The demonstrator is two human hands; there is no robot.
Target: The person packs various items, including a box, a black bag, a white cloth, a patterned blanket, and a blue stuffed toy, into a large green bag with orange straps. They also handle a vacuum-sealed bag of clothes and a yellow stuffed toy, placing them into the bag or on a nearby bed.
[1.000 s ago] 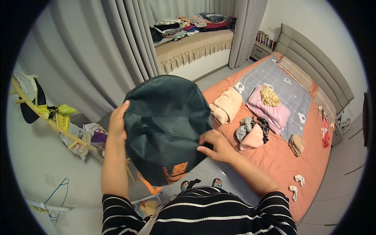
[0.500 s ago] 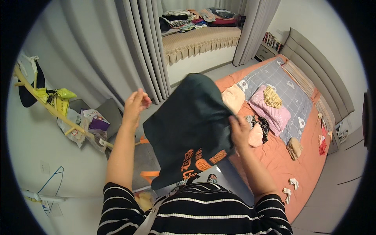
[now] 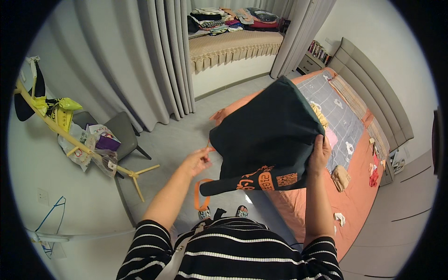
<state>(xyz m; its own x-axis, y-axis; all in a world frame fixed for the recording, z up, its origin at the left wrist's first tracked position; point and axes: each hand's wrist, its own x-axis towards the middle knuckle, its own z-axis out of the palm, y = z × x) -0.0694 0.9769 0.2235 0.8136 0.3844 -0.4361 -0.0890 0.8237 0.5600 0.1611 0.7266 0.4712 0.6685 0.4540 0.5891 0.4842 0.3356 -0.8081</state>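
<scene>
Dark green fabric bag w/ orange print (image 3: 266, 140) hangs clamped in right hand (image 3: 319, 154); left hand (image 3: 198, 161), lower-left of bag, pinches its orange strap (image 3: 201, 196)

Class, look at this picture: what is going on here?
A person in a striped top stands by a bed and holds up a dark bag with orange print. The right hand grips the bag's right edge. The left hand pinches an orange strap that hangs down in a loop. Clothes lie scattered on the bed.
</scene>
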